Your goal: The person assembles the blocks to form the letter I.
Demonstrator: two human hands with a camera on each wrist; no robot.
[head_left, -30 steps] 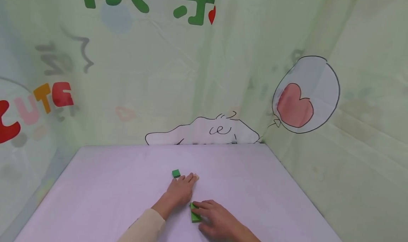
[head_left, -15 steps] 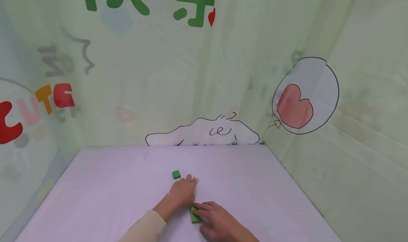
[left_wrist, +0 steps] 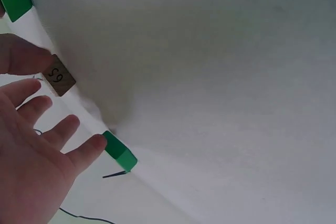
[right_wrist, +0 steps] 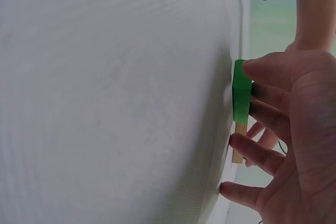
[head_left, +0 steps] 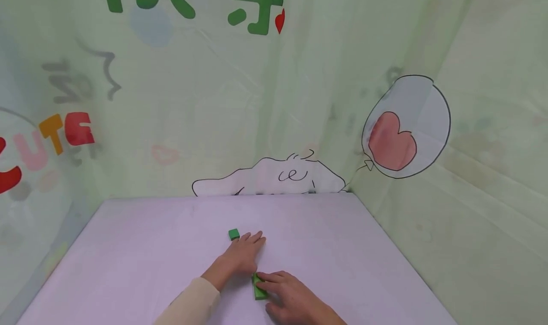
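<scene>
Long green block (head_left: pixel 260 293) is held by the right hand (head_left: pixel 295 296), wooden block (left_wrist: pixel 60 76) and left hand (head_left: pixel 241 255), fingers spread, just beyond.

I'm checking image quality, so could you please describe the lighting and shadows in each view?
Head: diffuse light, no strong glare; left wrist: soft grey shadow on the table beside the wooden block; right wrist: soft-edged shadow beside the green block.

The small green block (head_left: pixel 233 234) and the longer green rectangular block (head_left: pixel 259 291) look smooth, as if painted. The brown, marked block (left_wrist: pixel 60 80) looks like matt wood. The pale lilac surface (head_left: pixel 128 258) resembles matt woven cloth; the printed pale-green curtain (head_left: pixel 192 101) looks thin, creased and softly sheened.
</scene>
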